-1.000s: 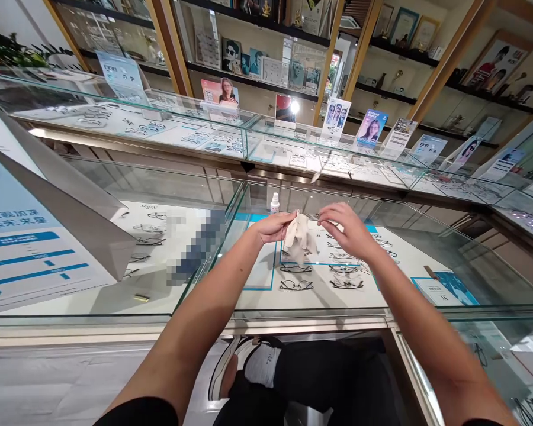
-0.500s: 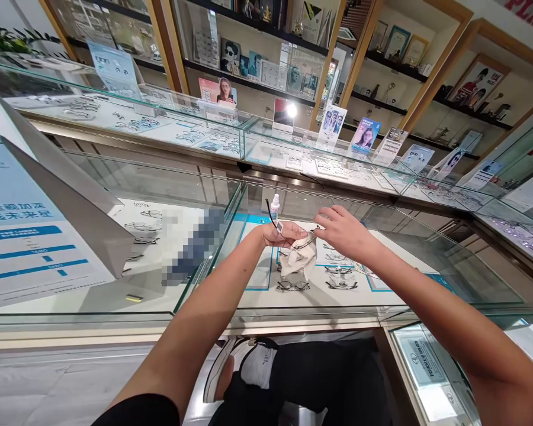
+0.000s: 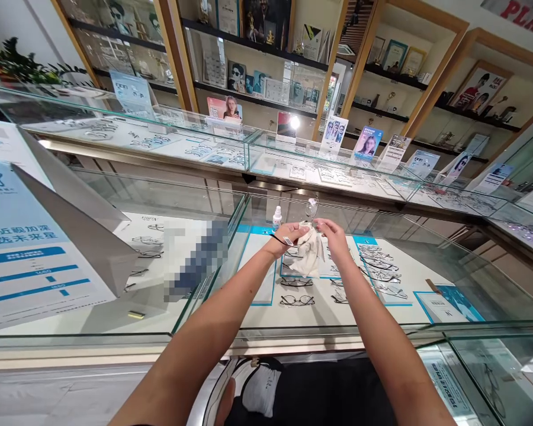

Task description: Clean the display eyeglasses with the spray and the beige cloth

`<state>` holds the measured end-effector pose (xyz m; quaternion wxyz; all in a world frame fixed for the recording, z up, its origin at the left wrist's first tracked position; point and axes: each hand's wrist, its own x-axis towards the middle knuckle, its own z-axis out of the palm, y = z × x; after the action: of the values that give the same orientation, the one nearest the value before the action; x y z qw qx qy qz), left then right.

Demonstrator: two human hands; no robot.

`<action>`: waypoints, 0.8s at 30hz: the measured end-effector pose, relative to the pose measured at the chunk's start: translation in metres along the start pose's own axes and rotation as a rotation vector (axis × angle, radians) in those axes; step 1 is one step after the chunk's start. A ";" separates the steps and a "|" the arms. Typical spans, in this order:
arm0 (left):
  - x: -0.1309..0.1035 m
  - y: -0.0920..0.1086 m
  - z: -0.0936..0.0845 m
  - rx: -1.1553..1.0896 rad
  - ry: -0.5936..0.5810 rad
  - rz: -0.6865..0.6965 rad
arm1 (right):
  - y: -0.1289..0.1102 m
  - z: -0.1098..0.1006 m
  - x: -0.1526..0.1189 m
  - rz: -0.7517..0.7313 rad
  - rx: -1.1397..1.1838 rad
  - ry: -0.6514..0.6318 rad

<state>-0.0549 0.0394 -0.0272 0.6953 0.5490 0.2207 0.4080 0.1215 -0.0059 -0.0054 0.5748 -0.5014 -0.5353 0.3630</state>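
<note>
A person's two bare hands work above a glass showcase [image 3: 257, 316] in an optical shop, with a cream cloth [image 3: 308, 260] hanging at the centre of the dial. The left hand [image 3: 291, 234], at ten o'clock, grips the cloth between thumb and fingers; a dark temple of a pair of eyeglasses [image 3: 311, 209] runs out beside its wrist, carrying a small white tag [image 3: 288, 241]. A clear lens of that pair rises toward twelve o'clock, just above the fingertips. The right hand [image 3: 332, 234], at one o'clock, bends its fingers against the edge of the frame and cloth; whether it pinches either one cannot be told. A white bottle [image 3: 277, 219] stands upright at ten o'clock, just beyond the left hand. Beneath the glass, round-lensed spectacles [image 3: 297, 300] lie at six o'clock, and a column of frames [image 3: 382, 266] fills three o'clock. A blue-and-white folded sign [image 3: 31, 254] looms at nine o'clock, well apart from the hands, while a second display counter [image 3: 288, 161] and shelves of framed pictures [image 3: 257, 83] line the room toward twelve o'clock
</note>
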 end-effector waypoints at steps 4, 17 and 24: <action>0.003 -0.010 0.001 0.045 0.031 -0.025 | 0.011 0.000 0.010 0.074 0.101 -0.036; 0.022 -0.051 -0.003 0.144 0.151 -0.064 | 0.048 0.004 0.027 0.308 0.173 -0.029; 0.017 -0.054 -0.003 0.287 0.171 0.040 | 0.047 -0.003 0.023 0.261 0.193 -0.069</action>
<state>-0.0295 0.0514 -0.0770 0.5803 0.6101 0.3240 0.4313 0.1340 0.0267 -0.0441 0.5492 -0.4965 -0.4477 0.5014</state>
